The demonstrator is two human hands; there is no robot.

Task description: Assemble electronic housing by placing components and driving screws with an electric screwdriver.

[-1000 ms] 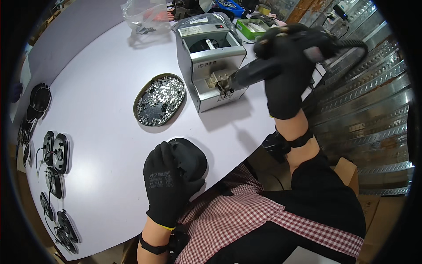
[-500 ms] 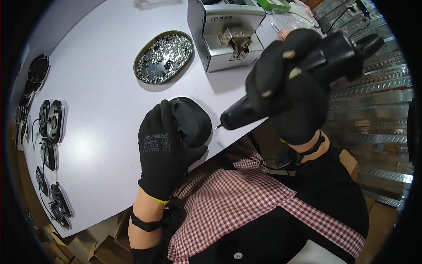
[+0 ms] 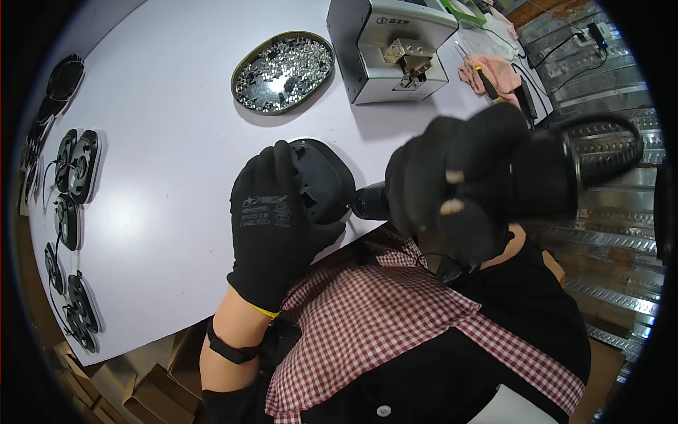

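Observation:
My left hand (image 3: 265, 212), in a black glove, lies over the left side of a rounded black plastic housing (image 3: 328, 180). Its fingers are along the far edge and the thumb is at the near edge, so the part is held against the white table. My right hand (image 3: 448, 187), also gloved, is wrapped round a black electric screwdriver (image 3: 540, 177) that points left, with a cord at its back end. The nose of the tool meets the housing's right edge. Motion blurs the hand and the tool's rear, and the bit is barely visible.
Beyond the housing stands an oval dish (image 3: 272, 106) of small shiny screws. A silver metal machine (image 3: 367, 71) with a front bracket is right of it. A pink cloth (image 3: 505, 71) and a yellow-and-black handled tool (image 3: 486, 83) lie farther right. Several wired black oval units (image 3: 83, 166) line the left edge.
My right hand has brought the electric screwdriver from a gap beside the housing to its right edge. My left hand keeps its hold. The view has shifted slightly, uncovering the pink cloth.

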